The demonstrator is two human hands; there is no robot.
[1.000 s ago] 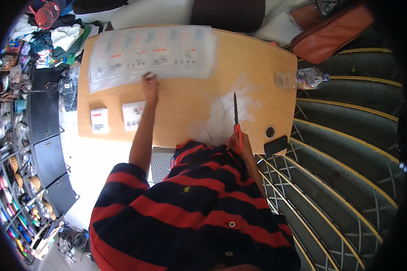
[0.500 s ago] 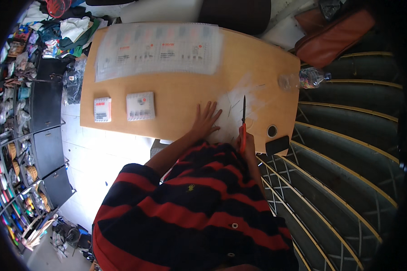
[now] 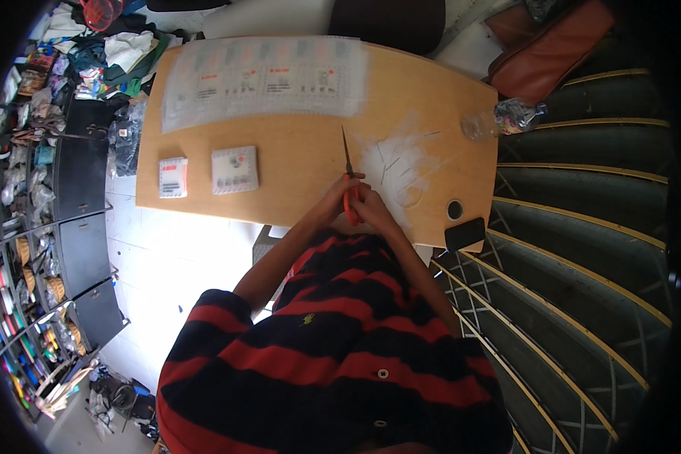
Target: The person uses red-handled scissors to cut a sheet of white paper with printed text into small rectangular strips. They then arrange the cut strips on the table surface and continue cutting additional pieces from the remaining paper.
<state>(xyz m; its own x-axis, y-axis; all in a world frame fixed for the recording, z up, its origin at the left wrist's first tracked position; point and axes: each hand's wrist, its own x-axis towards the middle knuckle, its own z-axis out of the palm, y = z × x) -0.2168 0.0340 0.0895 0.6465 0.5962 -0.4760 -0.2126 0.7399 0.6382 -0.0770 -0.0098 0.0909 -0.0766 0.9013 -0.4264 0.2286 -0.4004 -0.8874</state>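
A pair of scissors (image 3: pixel 346 160) with orange handles and dark, closed blades points away from me over the near middle of the table. My left hand (image 3: pixel 331 203) closes on the handles from the left, and my right hand (image 3: pixel 374 212) grips them from the right. The handles partly hide the fingers of both hands. Just right of the blades lies a heap of thin whitish clear plastic scraps (image 3: pixel 405 168), with a few dark slivers among them.
Flat printed plastic sheets (image 3: pixel 261 79) cover the table's far left. Two stacks of small printed packets, a narrow one (image 3: pixel 173 178) and a wider one (image 3: pixel 234 171), sit at the left. A clear bottle (image 3: pixel 516 117) lies at the right edge; a black phone (image 3: pixel 465 234) rests near a round hole.
My right hand has brought the scissors left, away from the plastic scraps. My left hand has lifted from lying spread on the table and now meets the right at the handles.
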